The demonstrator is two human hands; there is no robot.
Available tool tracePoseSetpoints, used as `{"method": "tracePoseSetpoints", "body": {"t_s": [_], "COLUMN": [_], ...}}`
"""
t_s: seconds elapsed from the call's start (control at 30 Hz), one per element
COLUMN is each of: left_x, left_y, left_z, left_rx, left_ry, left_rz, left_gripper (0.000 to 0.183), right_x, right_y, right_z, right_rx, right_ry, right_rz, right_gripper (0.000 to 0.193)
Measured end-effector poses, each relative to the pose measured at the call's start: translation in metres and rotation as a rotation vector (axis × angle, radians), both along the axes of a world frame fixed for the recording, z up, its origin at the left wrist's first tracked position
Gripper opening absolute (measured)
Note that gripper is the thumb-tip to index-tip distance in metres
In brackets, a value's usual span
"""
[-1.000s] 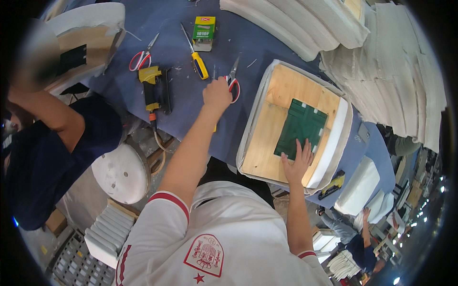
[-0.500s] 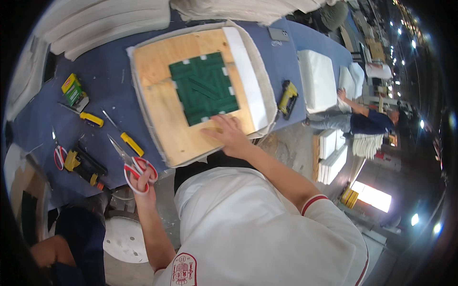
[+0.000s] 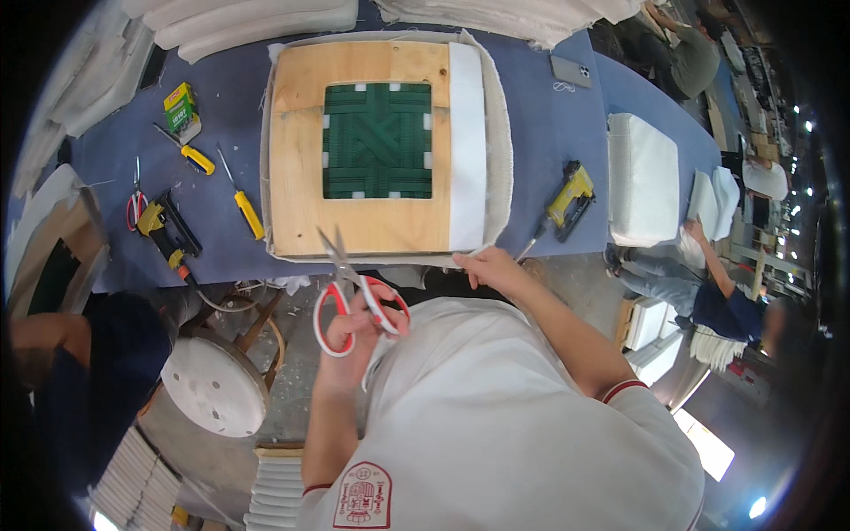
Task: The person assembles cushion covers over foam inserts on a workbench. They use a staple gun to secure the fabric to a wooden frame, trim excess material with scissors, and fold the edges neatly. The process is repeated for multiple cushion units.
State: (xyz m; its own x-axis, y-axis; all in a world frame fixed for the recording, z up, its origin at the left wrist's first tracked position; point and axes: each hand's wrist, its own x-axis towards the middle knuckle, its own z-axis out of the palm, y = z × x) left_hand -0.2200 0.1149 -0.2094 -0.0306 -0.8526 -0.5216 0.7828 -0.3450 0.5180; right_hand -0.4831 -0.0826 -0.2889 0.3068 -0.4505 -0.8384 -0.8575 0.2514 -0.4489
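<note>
My left hand (image 3: 352,334) holds scissors (image 3: 341,259) by their red-and-white handles, with the blades a little apart and pointing up toward the near edge of a seat panel. The panel is a wooden board (image 3: 297,168) with a square of woven green webbing (image 3: 378,146) in its middle. A white strip (image 3: 467,150) runs along its right side, and pale fabric (image 3: 498,159) rims it. At the near right corner my right hand (image 3: 496,270) has its fingers closed on the fabric edge.
On the blue table lie two yellow screwdrivers (image 3: 248,215), other scissors (image 3: 136,205), a staple gun (image 3: 164,230), a green box (image 3: 181,111), a yellow staple gun (image 3: 567,199) and a phone (image 3: 570,71). A white cushion (image 3: 642,181) is farther right. Co-workers stand left and right; a stool (image 3: 212,385) is below.
My right hand has moved from the top of the board to its near right corner. My left hand has brought the scissors rightward, close to the near edge. The view has turned.
</note>
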Motion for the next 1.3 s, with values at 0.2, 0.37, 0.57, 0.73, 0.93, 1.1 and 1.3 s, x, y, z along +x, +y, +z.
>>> {"method": "tracePoseSetpoints", "body": {"t_s": [0.2, 0.37, 0.57, 0.73, 0.93, 1.1, 1.3], "left_x": [-0.126, -0.183, -0.213, -0.225, -0.237, -0.244, -0.241], "left_y": [-0.006, -0.012, -0.008, -0.009, -0.02, -0.023, -0.025], "left_z": [-0.031, -0.048, -0.063, -0.078, -0.068, -0.08, -0.078], "left_rx": [0.082, 0.098, 0.054, -0.004, -0.014, -0.008, 0.019], "left_ry": [0.549, 0.682, 0.837, 0.813, 0.801, 0.702, 0.782], "left_rz": [0.164, 0.234, 0.292, 0.245, 0.321, 0.243, 0.307], "left_gripper": [0.04, 0.034, 0.051, 0.054, 0.05, 0.051, 0.05], "right_x": [-0.042, -0.045, -0.063, -0.067, -0.072, -0.075, -0.08], "right_y": [0.001, 0.009, 0.023, 0.019, 0.018, 0.014, 0.014], "right_z": [-0.037, -0.035, -0.036, -0.032, -0.031, -0.029, -0.034], "right_rx": [0.398, 0.375, 0.384, 0.316, 0.189, 0.26, 0.283], "right_ry": [-0.212, -0.206, -0.251, -0.256, -0.202, -0.245, -0.304], "right_rz": [-0.588, -0.473, -0.499, -0.412, -0.193, -0.201, -0.228], "right_gripper": [0.042, 0.036, 0.031, 0.032, 0.033, 0.033, 0.034]}}
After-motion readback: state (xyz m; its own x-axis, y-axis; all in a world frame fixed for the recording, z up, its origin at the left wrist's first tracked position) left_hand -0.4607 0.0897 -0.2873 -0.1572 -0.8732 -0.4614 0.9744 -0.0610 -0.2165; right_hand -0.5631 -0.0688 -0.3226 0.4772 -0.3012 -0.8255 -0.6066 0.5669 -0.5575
